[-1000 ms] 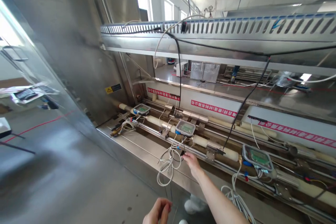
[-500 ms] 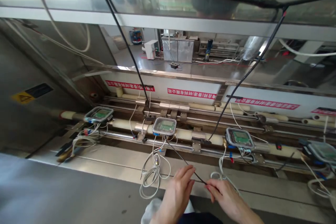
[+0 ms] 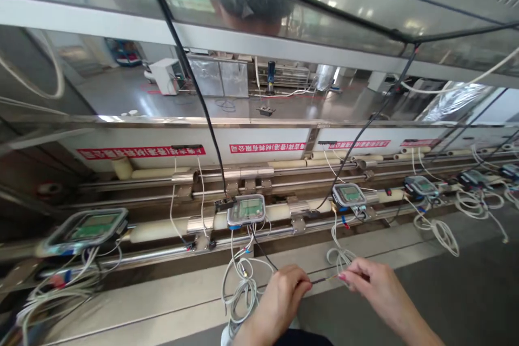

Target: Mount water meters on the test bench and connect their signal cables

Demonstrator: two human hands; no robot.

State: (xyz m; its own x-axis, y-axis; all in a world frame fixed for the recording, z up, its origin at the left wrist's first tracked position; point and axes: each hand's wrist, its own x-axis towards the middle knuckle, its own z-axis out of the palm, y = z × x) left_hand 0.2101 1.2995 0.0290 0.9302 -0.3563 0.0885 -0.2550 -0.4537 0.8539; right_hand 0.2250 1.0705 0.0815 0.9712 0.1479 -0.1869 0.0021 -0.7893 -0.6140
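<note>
A thin black cable [image 3: 264, 252] runs down from a clear-lidded box with a green circuit board [image 3: 246, 210] to my hands. My left hand [image 3: 284, 289] is closed round the cable, with a short length sticking out past its fingertips. Thumb and forefinger of my right hand [image 3: 367, 275] pinch the far end of that length, where it looks thin and lighter coloured. The cable is held roughly level between both hands. Just left of my left hand hangs a coil of pale grey cable [image 3: 243, 294]; another pale coil [image 3: 340, 257] lies behind my right hand.
More clear-lidded boxes [image 3: 349, 194] sit along the row of metal rods and cream rollers [image 3: 158, 231]. A metal ledge [image 3: 162, 289] runs in front. Black cables [image 3: 190, 70] hang down from above, before a reflective panel [image 3: 141, 102].
The view has swung to the right. My right hand has moved outward along the black cable to its end, widening the gap between my hands. My left hand has closed more round the cable.
</note>
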